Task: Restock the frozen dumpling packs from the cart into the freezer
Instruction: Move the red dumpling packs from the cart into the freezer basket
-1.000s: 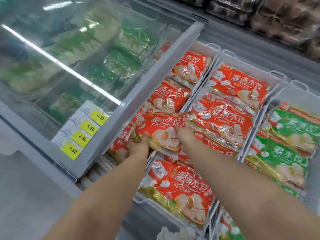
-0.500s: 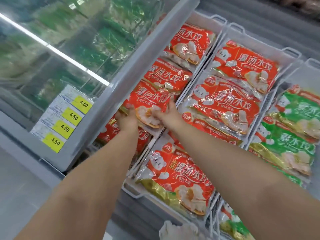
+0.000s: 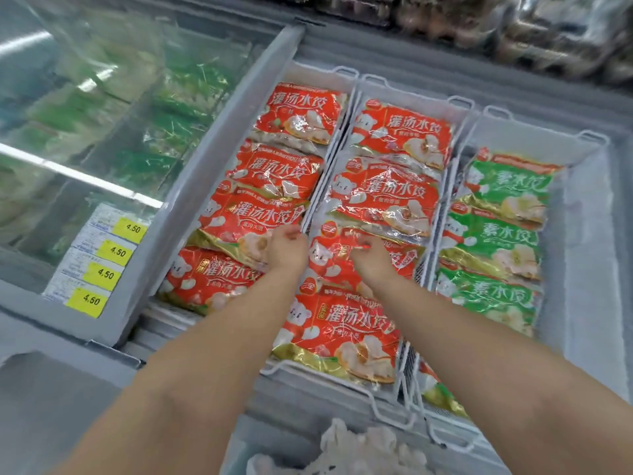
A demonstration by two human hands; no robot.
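Two hands: left hand (image 3: 286, 246) rests on red pack (image 3: 250, 228); right hand (image 3: 368, 260) presses middle-basket pack (image 3: 337, 260).
Pack axis: 8 to 2 o'clock.
Change: pack lowered into left basket (image 3: 337, 72).

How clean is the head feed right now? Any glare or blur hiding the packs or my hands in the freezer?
Head view: ceiling-light streaks glare across the sliding glass lid, washing out the green packs beneath; the red dumpling packs show specular crinkle glints but stay readable; left hand and right hand are slightly motion-blurred; wide-angle bending at the edges; the shelf along the top is soft.
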